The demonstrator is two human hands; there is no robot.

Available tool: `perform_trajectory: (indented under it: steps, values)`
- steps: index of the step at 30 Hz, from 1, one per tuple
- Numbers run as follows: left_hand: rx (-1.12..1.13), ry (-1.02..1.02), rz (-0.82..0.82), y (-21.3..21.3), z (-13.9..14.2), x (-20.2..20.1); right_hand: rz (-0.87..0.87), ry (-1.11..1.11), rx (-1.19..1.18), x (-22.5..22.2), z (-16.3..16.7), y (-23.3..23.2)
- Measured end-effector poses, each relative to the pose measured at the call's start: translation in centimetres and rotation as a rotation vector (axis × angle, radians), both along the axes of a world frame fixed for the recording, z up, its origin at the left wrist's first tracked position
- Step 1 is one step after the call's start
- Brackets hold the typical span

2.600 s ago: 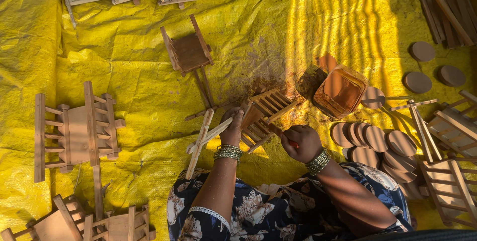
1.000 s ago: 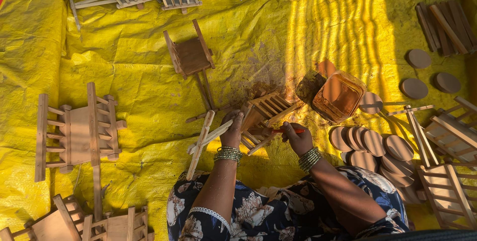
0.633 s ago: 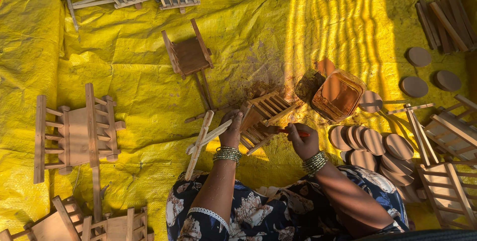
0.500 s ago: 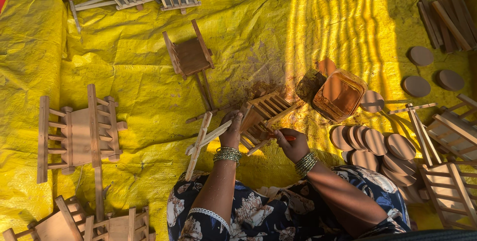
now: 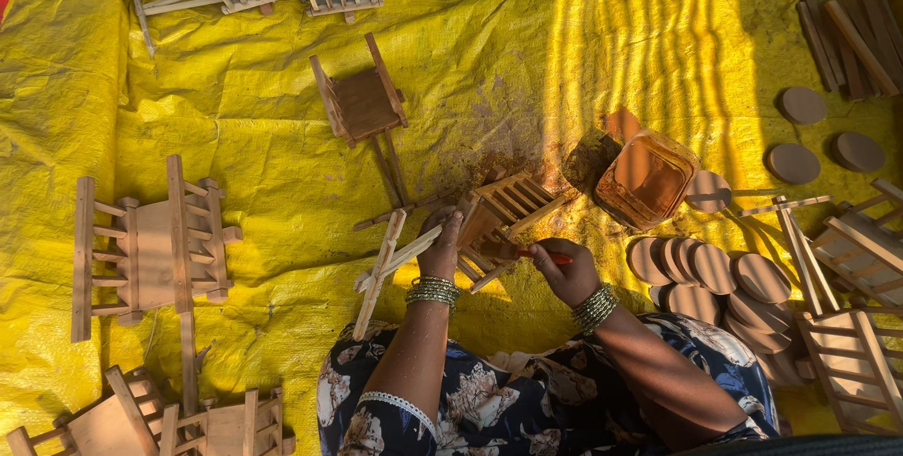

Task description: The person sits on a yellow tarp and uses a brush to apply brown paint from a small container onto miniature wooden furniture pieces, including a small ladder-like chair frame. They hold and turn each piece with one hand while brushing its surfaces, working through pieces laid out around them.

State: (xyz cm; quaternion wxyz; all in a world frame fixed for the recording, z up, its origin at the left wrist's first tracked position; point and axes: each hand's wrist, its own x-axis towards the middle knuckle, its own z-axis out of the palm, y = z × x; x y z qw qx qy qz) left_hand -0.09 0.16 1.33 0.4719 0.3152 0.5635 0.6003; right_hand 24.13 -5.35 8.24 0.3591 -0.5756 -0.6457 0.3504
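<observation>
Slatted wooden frame [image 5: 497, 221] sits on the yellow tarpaulin [image 5: 235, 146] just in front of the person's knees, tilted up on one edge. The left hand [image 5: 440, 247] presses against the frame's near left side, fingers wrapped on the wood and steadying it. The right hand [image 5: 564, 273] is curled closed around a thin red-handled tool [image 5: 541, 256], whose tip touches the frame's lower right corner.

Against the picture from 2.6 seconds ago, the right hand has come forward from near the lap to the frame; the left hand has stayed on the wood, and the frame has barely shifted.

Just right of the frame stands an amber plastic tub [image 5: 647, 179], and beyond that a spread of round wooden discs [image 5: 715, 273]. Behind the frame lies a small wooden chair [image 5: 362, 103] on its back. Well to the left of the frame rests a larger slatted assembly [image 5: 150, 244]. Striped sunlight falls across the tarpaulin behind the tub.
</observation>
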Motion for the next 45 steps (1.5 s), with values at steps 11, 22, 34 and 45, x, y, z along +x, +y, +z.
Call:
perform_trajectory:
  steps: [11, 22, 34, 45]
  values:
    - [0.092, -0.126, -0.065, 0.1, -1.7, 0.0, 0.147, 0.009, 0.048, 0.7, 2.9, -0.4]
    - [0.031, 0.020, -0.077, 0.0, -1.0, 0.0, 0.418, -0.085, 0.158, 2.0, 4.9, 0.3]
    - [0.056, 0.021, -0.071, -0.1, -0.7, 0.0, 0.475, -0.025, 0.193, 3.0, 4.9, 0.4]
    - [0.053, -0.018, -0.045, 0.0, -1.4, 0.0, 0.492, -0.152, 0.056, 1.7, 4.3, -0.1]
